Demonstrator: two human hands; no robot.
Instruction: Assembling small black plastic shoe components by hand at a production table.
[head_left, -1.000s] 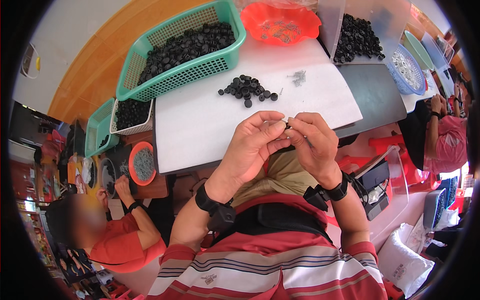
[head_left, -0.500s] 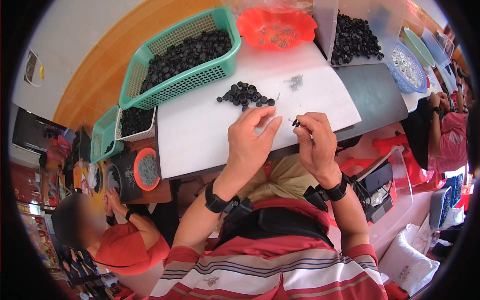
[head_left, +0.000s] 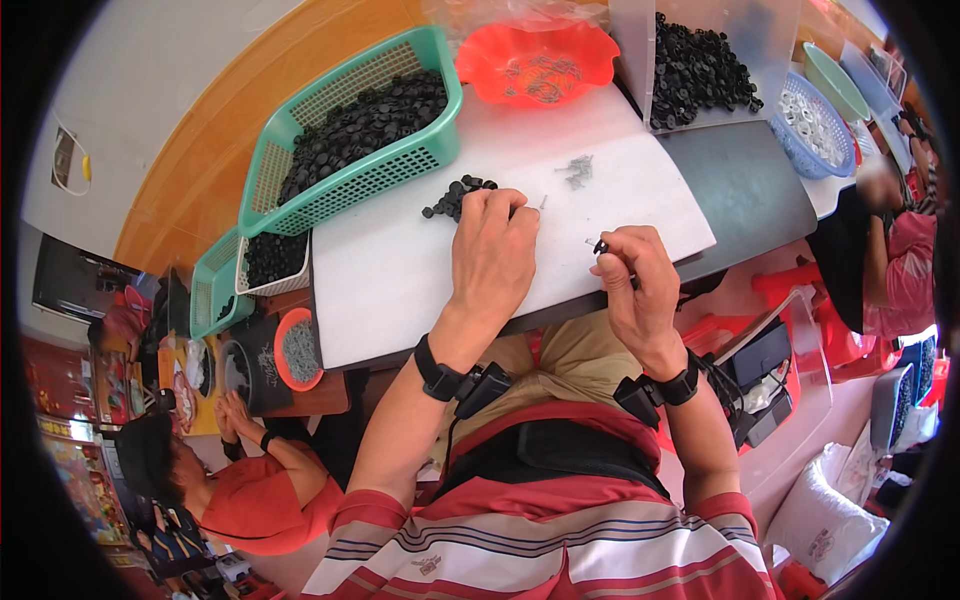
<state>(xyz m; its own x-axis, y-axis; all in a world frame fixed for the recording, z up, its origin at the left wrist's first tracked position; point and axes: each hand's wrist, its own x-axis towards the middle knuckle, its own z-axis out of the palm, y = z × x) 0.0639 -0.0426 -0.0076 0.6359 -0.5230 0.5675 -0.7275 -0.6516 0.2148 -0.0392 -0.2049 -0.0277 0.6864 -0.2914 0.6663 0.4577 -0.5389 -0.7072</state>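
I see L hand (head_left: 494, 255) now at blk caps (head_left: 456, 198), can't tell its grip; R hand (head_left: 642, 288) still pinches sm blk pc (head_left: 601, 246).

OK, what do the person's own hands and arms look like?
The left hand and right hand are bare, with no gloves. Each wrist wears a black strap with a boxy black device on it. The short sleeves are red at the cuff, with beige and dark stripes higher up.
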